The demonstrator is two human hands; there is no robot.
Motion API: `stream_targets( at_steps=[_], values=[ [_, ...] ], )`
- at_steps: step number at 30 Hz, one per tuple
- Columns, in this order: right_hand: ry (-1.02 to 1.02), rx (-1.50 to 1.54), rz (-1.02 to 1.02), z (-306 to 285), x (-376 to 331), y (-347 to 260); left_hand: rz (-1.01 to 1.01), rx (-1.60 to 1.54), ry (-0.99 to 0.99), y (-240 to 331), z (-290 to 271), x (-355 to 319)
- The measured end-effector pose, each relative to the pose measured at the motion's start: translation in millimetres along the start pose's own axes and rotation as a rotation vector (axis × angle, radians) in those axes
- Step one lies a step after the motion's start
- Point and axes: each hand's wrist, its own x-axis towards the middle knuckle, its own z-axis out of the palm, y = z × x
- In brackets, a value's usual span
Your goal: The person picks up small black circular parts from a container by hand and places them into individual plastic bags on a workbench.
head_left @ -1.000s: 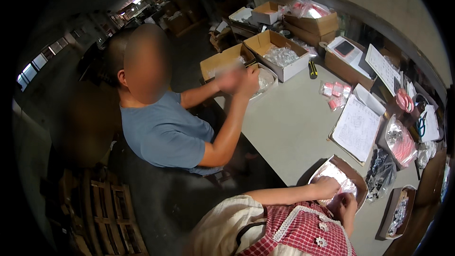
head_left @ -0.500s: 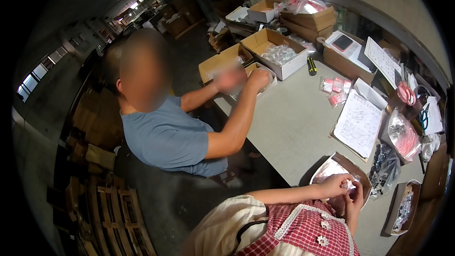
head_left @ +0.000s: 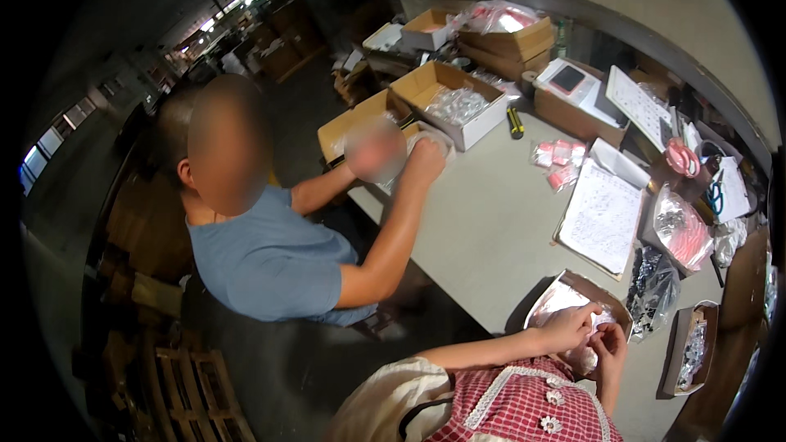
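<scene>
Both my hands are close together over an open cardboard box at the table's near edge. Shiny, clear plastic packaging lies in the box. My left hand has its fingers closed in a pinch. Facing it, my right hand is pinched too, thumb and fingers bent inward. Between the fingertips is a small shiny plastic piece; its exact kind is too small to tell, and the fingers partly cover it.
At the left a co-worker reaches into small boxes. An open box of clear bags, a yellow-black cutter, pink packets and a written sheet are on the table. A narrow box of small parts stands at right.
The whole view has shifted slightly, so the table appears further left. My hands stay over the box, fingertips together; the shiny piece shows less between them.
</scene>
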Motion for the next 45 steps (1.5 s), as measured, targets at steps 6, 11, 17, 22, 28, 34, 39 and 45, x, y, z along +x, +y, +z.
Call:
stream_targets(
  at_steps=[6, 11, 17, 22, 28, 34, 39, 45],
  values=[
    [-0.070, -0.023, 0.152, 5.1, -7.2, -3.2, 0.132, 0.043, 0.025, 4.3, -2.3, 0.4],
    [-0.071, -0.043, 0.168, 3.6, -18.3, -9.3, 0.069, 0.007, -0.039, 10.3, -2.5, -1.1],
    [0.008, -0.170, 0.175, 5.4, -30.7, -29.7, 0.211, 0.296, 0.044, 22.4, -4.8, -2.6],
    [-0.007, -0.077, 0.131, 2.8, -38.1, -29.5, 0.021, 0.152, -0.243, 32.3, -5.4, -3.5],
    [-0.019, 0.064, 0.139, 7.0, -42.0, -29.5, -0.048, -0.078, -0.384, 44.8, -17.1, -2.0],
    [-0.016, 0.144, 0.186, 4.7, -40.8, -32.5, -0.065, -0.198, -0.369, 36.7, -13.7, -4.0],
    [0.023, 0.053, 0.194, 7.5, -39.6, -37.8, -0.116, -0.279, -0.344, 27.6, -10.9, -4.5],
    [-0.004, -0.594, -0.325, 13.9, -38.3, -54.6, 0.056, 0.161, -0.116, 35.4, -14.1, -6.5]
  ],
)
